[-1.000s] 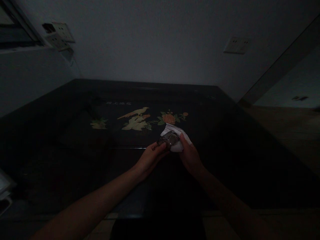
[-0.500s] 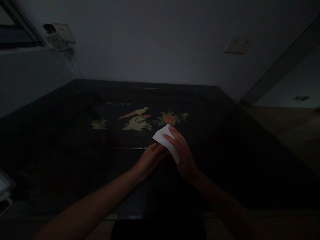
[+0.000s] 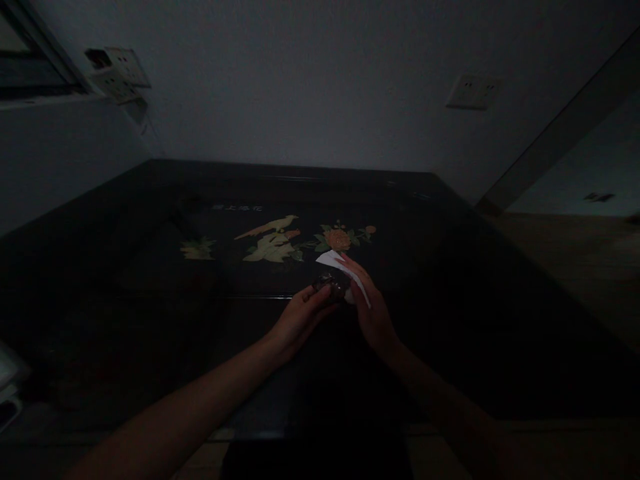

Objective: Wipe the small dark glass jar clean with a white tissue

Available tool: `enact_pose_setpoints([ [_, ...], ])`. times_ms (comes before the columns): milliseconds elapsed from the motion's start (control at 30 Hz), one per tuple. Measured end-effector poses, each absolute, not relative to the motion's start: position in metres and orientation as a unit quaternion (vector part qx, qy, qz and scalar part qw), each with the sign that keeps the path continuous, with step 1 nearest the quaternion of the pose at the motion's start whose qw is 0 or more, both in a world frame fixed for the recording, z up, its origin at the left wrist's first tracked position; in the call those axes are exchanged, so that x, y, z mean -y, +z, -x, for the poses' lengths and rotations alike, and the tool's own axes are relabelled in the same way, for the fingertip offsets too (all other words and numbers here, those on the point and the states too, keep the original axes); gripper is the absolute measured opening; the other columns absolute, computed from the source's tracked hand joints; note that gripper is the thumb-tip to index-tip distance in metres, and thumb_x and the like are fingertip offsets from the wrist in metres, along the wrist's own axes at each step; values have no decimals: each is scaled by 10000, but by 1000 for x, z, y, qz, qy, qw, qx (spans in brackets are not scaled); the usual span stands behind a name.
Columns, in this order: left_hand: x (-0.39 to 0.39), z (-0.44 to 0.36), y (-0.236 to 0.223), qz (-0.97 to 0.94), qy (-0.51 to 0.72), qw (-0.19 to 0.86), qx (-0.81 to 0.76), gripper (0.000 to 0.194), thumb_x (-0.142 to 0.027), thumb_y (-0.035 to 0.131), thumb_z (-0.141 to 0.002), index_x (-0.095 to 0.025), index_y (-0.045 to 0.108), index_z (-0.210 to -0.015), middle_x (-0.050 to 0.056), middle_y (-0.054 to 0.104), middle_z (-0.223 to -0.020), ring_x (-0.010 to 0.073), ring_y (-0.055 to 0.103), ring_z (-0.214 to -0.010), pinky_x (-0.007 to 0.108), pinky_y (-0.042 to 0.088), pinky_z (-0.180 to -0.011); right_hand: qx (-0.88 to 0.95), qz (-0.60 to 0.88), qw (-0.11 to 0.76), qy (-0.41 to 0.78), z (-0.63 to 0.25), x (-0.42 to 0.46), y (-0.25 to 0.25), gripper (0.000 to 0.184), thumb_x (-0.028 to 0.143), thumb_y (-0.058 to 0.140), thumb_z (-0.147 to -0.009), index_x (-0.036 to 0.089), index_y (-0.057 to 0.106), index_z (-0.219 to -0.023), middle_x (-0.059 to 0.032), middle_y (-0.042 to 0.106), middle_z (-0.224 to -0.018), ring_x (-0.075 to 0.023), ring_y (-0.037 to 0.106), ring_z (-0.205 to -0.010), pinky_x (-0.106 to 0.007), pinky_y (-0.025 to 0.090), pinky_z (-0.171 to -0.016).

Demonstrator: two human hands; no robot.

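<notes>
In the dim head view, my left hand [image 3: 301,315] is closed round a small, glossy, dark object [image 3: 332,283] that looks see-through; its exact kind is too dark to make out. My right hand [image 3: 373,300] holds a white paper tissue [image 3: 336,259] along its fingers and palm, against the right side of that object. Both hands are close together above the near middle of a black glossy tabletop [image 3: 260,347]. Just beyond them lies a picture of a bird [image 3: 273,228] and an orange flower [image 3: 337,239] set into the table.
A pale wall [image 3: 300,87] stands behind the table, with a socket plate [image 3: 473,91] on the right and sockets with a plug [image 3: 117,73] at the left. Something white [image 3: 10,383] sits at the left edge. Wooden floor [image 3: 575,260] shows at right.
My right hand has tilted and shifted slightly right with the tissue, which now shows narrower. The glossy object in my left hand has come into view; the left hand has hardly moved.
</notes>
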State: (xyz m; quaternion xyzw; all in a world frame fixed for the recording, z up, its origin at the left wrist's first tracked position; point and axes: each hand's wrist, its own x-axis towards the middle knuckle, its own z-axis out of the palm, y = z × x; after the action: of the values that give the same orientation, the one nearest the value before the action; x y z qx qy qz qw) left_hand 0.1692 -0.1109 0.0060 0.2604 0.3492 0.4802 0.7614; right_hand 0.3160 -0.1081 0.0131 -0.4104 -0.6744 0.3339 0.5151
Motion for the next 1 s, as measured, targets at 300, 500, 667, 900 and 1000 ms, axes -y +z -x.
enact_pose_setpoints([
  [300,110,-169,5,-269,480,762,-343,374,-383,773,-702,-130,712,-971,117,689,-1136,226,612,-1072,366,416,-1014,466,453,578,493,-311,99,-8,467,546,421,-912,224,633,-1175,-50,649,-1237,-235,577,-1171,-417,398,-1051],
  [500,111,-168,4,-274,477,761,-343,378,-391,765,-713,-122,711,-973,121,699,-1093,233,622,-1052,385,409,-1026,660,420,527,332,-314,111,9,424,429,362,-965,284,504,-1337,-36,464,-1445,-215,396,-1350,-424,268,-1143],
  [667,112,-169,7,-267,485,758,-345,259,-350,756,-724,-142,716,-873,75,724,-960,201,642,-969,346,454,-968,790,375,448,187,-318,117,13,460,326,332,-967,303,370,-1425,-38,257,-1556,-253,251,-1422,-504,238,-1142],
  [900,117,-171,14,-241,505,721,-409,273,-280,796,-661,-208,710,-910,37,719,-1009,202,627,-1006,312,459,-936,860,345,357,116,-316,119,15,493,299,353,-942,280,354,-1435,-34,254,-1561,-269,109,-1458,-550,120,-1164],
  [1000,116,-171,12,-257,491,738,-386,267,-306,782,-683,-168,707,-899,66,719,-998,208,630,-1007,330,447,-962,837,356,388,146,-316,118,15,469,322,333,-955,272,383,-1418,-31,278,-1552,-248,139,-1454,-527,125,-1168],
])
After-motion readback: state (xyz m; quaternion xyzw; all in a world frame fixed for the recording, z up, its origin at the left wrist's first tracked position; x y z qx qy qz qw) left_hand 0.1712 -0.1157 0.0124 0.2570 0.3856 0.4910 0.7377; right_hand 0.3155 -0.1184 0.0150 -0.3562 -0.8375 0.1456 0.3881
